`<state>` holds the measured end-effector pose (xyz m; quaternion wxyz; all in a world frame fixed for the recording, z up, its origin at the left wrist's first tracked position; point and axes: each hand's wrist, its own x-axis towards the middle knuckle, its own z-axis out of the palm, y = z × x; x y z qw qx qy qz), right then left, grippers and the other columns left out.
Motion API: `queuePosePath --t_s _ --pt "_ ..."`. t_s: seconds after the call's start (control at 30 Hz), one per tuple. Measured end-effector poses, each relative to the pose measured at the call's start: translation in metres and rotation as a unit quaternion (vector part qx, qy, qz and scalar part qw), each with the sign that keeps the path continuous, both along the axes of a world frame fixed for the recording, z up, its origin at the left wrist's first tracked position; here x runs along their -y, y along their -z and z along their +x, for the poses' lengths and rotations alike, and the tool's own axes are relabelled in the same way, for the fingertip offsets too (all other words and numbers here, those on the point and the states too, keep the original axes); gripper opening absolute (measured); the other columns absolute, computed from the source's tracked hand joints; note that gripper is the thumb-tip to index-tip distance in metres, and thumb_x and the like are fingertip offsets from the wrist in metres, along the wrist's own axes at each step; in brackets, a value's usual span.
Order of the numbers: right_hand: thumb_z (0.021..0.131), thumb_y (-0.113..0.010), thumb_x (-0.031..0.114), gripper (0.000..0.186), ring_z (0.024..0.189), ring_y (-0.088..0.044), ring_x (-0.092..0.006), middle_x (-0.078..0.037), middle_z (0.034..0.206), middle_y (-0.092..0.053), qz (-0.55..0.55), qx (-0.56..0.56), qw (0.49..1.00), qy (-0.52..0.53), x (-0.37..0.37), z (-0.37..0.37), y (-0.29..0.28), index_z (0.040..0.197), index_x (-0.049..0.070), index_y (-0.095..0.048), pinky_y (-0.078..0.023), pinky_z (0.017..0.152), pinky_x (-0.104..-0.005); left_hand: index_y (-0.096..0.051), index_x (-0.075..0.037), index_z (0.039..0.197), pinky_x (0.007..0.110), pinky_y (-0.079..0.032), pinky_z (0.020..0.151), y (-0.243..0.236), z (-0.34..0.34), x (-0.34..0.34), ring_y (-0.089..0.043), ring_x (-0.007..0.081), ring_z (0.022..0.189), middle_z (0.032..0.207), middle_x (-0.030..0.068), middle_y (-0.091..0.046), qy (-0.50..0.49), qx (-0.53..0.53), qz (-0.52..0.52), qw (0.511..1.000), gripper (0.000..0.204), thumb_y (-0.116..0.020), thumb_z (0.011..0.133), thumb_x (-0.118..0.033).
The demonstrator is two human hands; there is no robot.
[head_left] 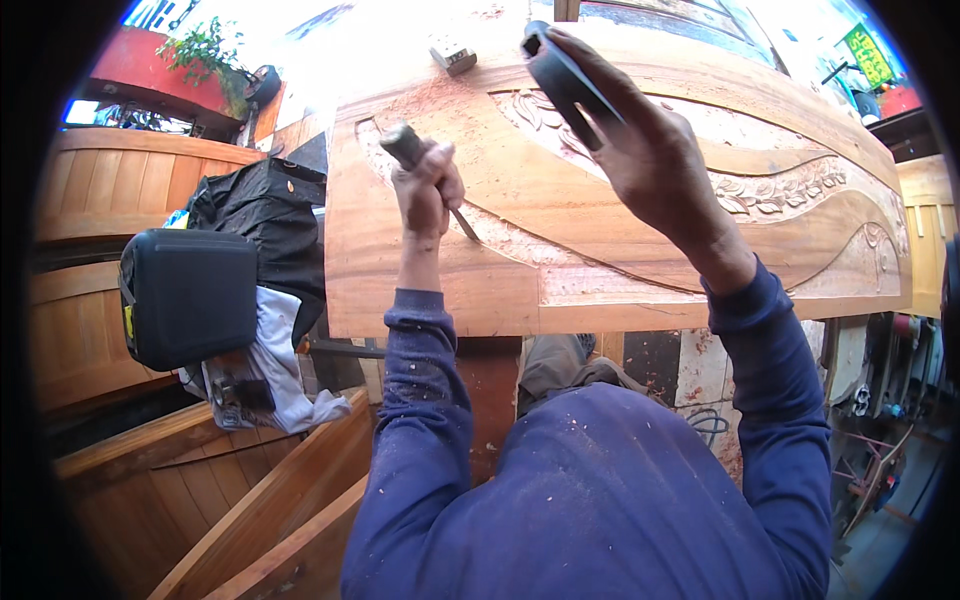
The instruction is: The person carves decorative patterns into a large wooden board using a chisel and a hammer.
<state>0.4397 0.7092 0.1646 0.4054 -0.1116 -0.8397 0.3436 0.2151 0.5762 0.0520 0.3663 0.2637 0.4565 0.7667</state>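
My left hand [428, 190] is closed round the handle of a carving chisel [465, 224]. The chisel's blade slants down to the carved wooden panel [430, 290], at the lower edge of a roughened recess; whether its tip touches the wood I cannot tell. Raised over the panel to the right, my right hand [655, 165] grips a dark, narrow tool [572, 88] with openings in it; its exact kind is unclear. Leaf carvings [780, 192] and curved grooves run across the panel's right half.
A small block [453, 60] lies near the panel's far edge. To the left stand a black case [190, 295], black bag [262, 215] and white cloth [275, 350], beside wooden door panels [140, 185]. Wood shavings are scattered on the panel. Tools [900, 360] crowd the right side.
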Motion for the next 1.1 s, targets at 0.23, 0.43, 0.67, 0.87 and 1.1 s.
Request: queuePosePath --t_s 0.23,0.43,0.67,0.87,1.1 --pt "0.084 -0.048 -0.026 0.081 0.141 -0.049 -0.0192 -0.016 0.152 -0.053 -0.117 -0.077 0.989 -0.057 0.012 0.012 -0.050 0.158 0.005 -0.038 -0.042 0.114 -0.0285 -0.055 -0.009 0.077 0.025 -0.035 0.037 -0.004 0.022 0.006 -0.043 0.0082 0.040 0.056 -0.0022 -0.047 0.009 -0.045 -0.046 0.998 0.024 -0.072 0.094 -0.011" --pt "0.093 -0.069 -0.009 0.063 0.098 -0.060 -0.0077 -0.003 0.114 -0.066 -0.108 -0.092 0.989 0.040 0.012 0.014 -0.075 0.151 0.000 -0.046 -0.050 0.085 -0.0240 -0.056 -0.008 0.079 0.025 -0.034 0.037 -0.006 0.024 0.004 -0.043 0.0085 0.039 0.054 -0.0016 -0.046 -0.003 -0.051 -0.031 0.998 0.021 -0.070 0.095 -0.011" --pt "0.094 -0.069 -0.008 0.054 0.072 -0.045 -0.0034 0.004 0.089 -0.056 -0.050 -0.140 0.987 0.061 0.011 0.009 -0.076 0.144 -0.001 -0.051 -0.041 0.063 -0.0217 -0.056 -0.009 0.077 0.025 -0.035 0.036 -0.008 0.026 0.007 -0.044 0.0083 0.041 0.058 -0.0012 -0.049 0.008 -0.027 -0.028 0.999 0.023 -0.073 0.093 -0.009" --pt "0.095 -0.068 -0.006 0.054 0.064 -0.041 -0.0035 0.005 0.082 -0.054 -0.043 -0.143 0.989 0.012 0.010 0.011 -0.100 0.146 0.001 -0.051 -0.037 0.058 -0.0214 -0.056 -0.009 0.076 0.025 -0.034 0.037 -0.007 0.032 0.008 -0.044 0.0082 0.041 0.056 -0.0018 -0.048 0.018 -0.021 -0.035 0.999 0.024 -0.073 0.093 -0.011" --pt "0.094 -0.062 -0.003 0.066 0.057 -0.050 -0.0115 -0.002 0.079 -0.058 0.135 -0.080 0.985 0.078 0.009 -0.006 -0.068 0.154 0.020 -0.046 -0.046 0.054 -0.0274 -0.055 -0.009 0.071 0.025 -0.033 0.039 -0.009 0.041 0.007 -0.042 0.0073 0.041 0.056 -0.0023 -0.048 0.031 -0.048 -0.032 0.998 0.029 -0.073 0.094 -0.012"
